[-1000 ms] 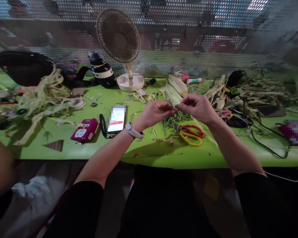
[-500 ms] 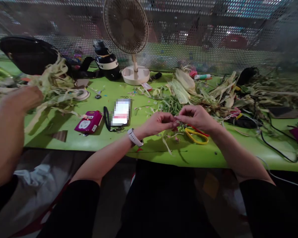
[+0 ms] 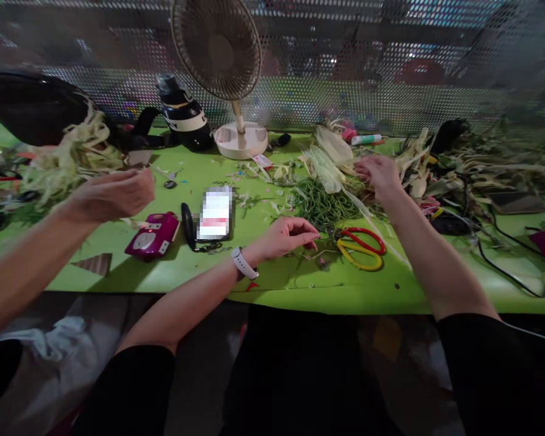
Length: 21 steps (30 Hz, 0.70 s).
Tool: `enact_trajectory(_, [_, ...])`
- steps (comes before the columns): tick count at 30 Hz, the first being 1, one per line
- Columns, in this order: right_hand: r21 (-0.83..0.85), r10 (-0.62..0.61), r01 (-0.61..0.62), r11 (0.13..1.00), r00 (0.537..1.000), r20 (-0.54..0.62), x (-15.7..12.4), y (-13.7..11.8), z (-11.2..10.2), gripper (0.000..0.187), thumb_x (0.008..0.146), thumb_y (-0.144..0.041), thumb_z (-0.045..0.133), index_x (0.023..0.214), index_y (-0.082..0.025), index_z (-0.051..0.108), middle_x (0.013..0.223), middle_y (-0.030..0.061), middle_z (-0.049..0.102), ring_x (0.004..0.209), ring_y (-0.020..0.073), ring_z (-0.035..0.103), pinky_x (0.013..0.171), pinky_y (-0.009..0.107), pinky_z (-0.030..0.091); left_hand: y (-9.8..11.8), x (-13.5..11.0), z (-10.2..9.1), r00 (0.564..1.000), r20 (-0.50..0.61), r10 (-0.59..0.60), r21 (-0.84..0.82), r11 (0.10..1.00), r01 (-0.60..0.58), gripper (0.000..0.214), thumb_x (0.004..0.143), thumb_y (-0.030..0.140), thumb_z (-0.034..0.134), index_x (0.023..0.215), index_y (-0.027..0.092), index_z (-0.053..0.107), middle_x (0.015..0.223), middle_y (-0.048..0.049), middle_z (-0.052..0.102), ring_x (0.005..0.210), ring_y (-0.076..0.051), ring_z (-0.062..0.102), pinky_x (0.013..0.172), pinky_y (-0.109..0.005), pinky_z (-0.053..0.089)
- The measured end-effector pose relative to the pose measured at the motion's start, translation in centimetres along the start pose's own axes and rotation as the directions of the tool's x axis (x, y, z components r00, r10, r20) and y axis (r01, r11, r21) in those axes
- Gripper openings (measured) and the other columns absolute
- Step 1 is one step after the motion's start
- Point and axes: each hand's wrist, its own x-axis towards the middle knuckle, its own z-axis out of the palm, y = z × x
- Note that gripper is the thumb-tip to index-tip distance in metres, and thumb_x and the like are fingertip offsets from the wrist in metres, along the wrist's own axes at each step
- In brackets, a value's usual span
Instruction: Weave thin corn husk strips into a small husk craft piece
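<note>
My left hand [image 3: 293, 237], with a pale watch band [image 3: 244, 263] at the wrist, hovers low above the near part of the green table. Its thumb and fingertips are pinched together; whatever is between them is too small to name. Reaching further forward, my right hand [image 3: 381, 174] has its fingers closed at the pale dried corn husks [image 3: 324, 166], seemingly on some husk. A long pale husk strip [image 3: 367, 215] slants below that hand toward my forearm. Scissors [image 3: 361, 248] with one red and one yellow handle lie between my hands, beside a tangle of green strands [image 3: 324, 201].
Another person's hand [image 3: 113, 195] reaches in from the left over a purple device [image 3: 153, 235]. A phone [image 3: 215, 212], a fan [image 3: 240, 140], a black bottle [image 3: 188, 124], a glue stick [image 3: 366, 139] and more husks [image 3: 495, 163] lie or stand about.
My right hand has left my left hand and moved forward to the husks, uncovering the scissors and green strands. My left hand stays nearly in place. The other person's hand moved right.
</note>
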Motion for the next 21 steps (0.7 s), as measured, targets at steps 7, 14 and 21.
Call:
enact_trajectory(7, [-0.692, -0.111, 0.353, 0.63, 0.922, 0.37, -2.7, -0.5, -1.1, 0.021, 0.076, -0.041, 0.07, 0.075, -0.02, 0.068, 0.074, 0.0067, 0.07, 0.071, 0.0224, 0.061, 0.069, 0.036, 0.046, -0.3, 0.0, 0.5, 0.999, 0.045, -0.001, -0.031, 1.0, 0.003, 0.02, 0.083, 0.035, 0.072, 0.087, 0.016, 0.069, 0.078, -0.0056, 0.076, 0.067, -0.011, 0.068, 0.069, -0.026, 0.055])
enact_trajectory(14, [-0.723, -0.095, 0.535, 0.437, 0.827, 0.555, -3.7, 0.2, -1.7, 0.016, 0.075, -0.037, 0.065, 0.072, -0.022, 0.069, 0.069, 0.0064, 0.069, 0.065, 0.0227, 0.06, 0.072, 0.039, 0.047, 1.4, -0.2, -0.3, 0.999, 0.035, 0.042, 0.126, 0.991, -0.046, 0.017, 0.085, 0.033, 0.068, 0.087, 0.017, 0.07, 0.081, -0.007, 0.075, 0.069, -0.013, 0.067, 0.068, -0.029, 0.054])
enact_trajectory(21, [-0.771, -0.072, 0.488, 0.408, 0.86, 0.506, -4.3, -0.4, -1.2, 0.025, 0.082, -0.038, 0.059, 0.084, -0.019, 0.075, 0.085, 0.0105, 0.075, 0.073, 0.0248, 0.063, 0.065, 0.035, 0.043, 1.3, 2.0, -10.9, 0.898, -0.385, 0.212, 0.763, 0.62, 0.181, 0.018, 0.068, 0.007, 0.072, 0.08, 0.02, 0.073, 0.09, -0.0081, 0.07, 0.095, -0.026, 0.064, 0.088, -0.04, 0.052])
